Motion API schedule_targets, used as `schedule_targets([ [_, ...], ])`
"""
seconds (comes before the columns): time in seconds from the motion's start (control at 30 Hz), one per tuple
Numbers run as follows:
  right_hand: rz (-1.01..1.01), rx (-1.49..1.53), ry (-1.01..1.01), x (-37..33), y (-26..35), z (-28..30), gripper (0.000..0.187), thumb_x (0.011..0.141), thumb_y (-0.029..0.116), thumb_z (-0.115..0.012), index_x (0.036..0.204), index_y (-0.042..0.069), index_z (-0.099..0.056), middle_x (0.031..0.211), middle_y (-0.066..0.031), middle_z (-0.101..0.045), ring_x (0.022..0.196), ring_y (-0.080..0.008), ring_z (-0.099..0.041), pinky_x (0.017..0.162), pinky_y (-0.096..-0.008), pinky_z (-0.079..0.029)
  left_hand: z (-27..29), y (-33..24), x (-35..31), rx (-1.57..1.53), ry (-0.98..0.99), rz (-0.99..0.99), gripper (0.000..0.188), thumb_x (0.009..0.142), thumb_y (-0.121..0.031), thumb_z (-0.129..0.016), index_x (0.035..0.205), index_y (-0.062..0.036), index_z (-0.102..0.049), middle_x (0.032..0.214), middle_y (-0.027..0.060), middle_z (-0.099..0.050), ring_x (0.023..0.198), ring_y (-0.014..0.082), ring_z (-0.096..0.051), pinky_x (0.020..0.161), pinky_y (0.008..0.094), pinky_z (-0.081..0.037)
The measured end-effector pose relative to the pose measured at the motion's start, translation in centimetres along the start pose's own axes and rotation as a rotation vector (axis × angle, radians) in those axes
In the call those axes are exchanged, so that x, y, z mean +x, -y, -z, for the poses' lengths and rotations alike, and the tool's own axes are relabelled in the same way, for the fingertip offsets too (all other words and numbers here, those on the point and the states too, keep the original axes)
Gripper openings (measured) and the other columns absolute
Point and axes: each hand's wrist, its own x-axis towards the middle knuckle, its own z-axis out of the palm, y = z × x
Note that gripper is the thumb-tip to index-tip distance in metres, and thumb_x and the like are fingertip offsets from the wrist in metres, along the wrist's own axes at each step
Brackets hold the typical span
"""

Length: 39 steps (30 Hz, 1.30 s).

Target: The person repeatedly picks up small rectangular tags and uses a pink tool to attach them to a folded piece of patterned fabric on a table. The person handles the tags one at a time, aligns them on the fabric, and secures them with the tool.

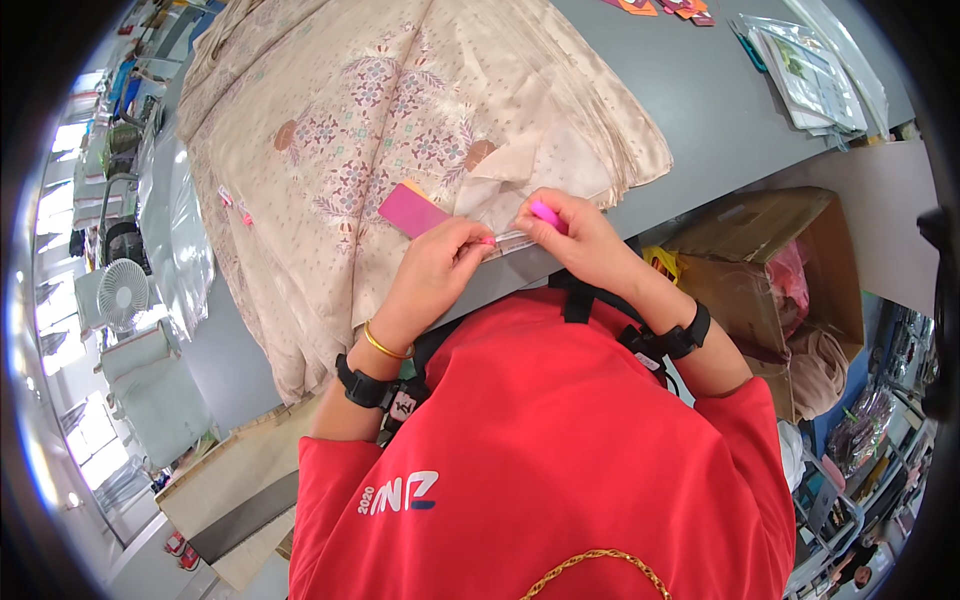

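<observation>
A pile of beige patterned fabric is spread over the table, its thin layers folded at the near right edge. My right hand is closed around a bright pink plastic piece with a rounded end, just over that edge. Opposite it, my left hand is pinched at the fabric's near edge, a speck of pink at its fingertips; what it grips is too small to name. A magenta card with a yellowish edge lies on the cloth beside my left hand.
On the grey table lie plastic-wrapped packets and teal-handled snips at the far right. Beside me on the right stands an open cardboard box with cloth and pink plastic. Small pink pieces rest on the fabric's left.
</observation>
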Motion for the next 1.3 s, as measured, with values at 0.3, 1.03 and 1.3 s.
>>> schedule_targets([
  [0.3,0.353,-0.461,0.013,0.3,0.0,-0.8,0.009,0.096,0.01,-0.072,0.101,0.005,-0.066,0.097,-0.0129,-0.067,0.093,-0.0356,-0.067,0.078,-0.0442,-0.054,-0.5,0.5,-1.0,-0.765,0.043,0.479,0.017,0.112,-0.01,-0.063,0.12,0.0029,-0.072,0.094,0.006,-0.072,0.069,0.0076,-0.063,0.054,0.0232,-0.055],
  [1.03,0.376,-0.554,-0.007,0.7,-0.3,-1.3,0.01,0.095,0.007,-0.072,0.103,0.005,-0.066,0.098,-0.0126,-0.067,0.094,-0.0351,-0.066,0.077,-0.0439,-0.053,-1.5,0.5,-0.3,-0.745,0.012,0.446,0.015,0.113,-0.008,-0.063,0.118,0.002,-0.072,0.091,0.006,-0.072,0.067,0.0073,-0.064,0.051,0.0229,-0.056],
  [1.3,0.164,-0.242,0.055,1.5,-0.2,-0.4,0.027,0.096,0.025,-0.084,0.1,0.003,-0.069,0.094,-0.0161,-0.068,0.09,-0.038,-0.067,0.079,-0.0458,-0.053,-1.0,0.2,0.0,-0.78,0.048,0.42,0.015,0.113,-0.01,-0.062,0.118,0.0015,-0.071,0.091,0.0057,-0.072,0.067,0.0075,-0.063,0.051,0.0225,-0.055],
])
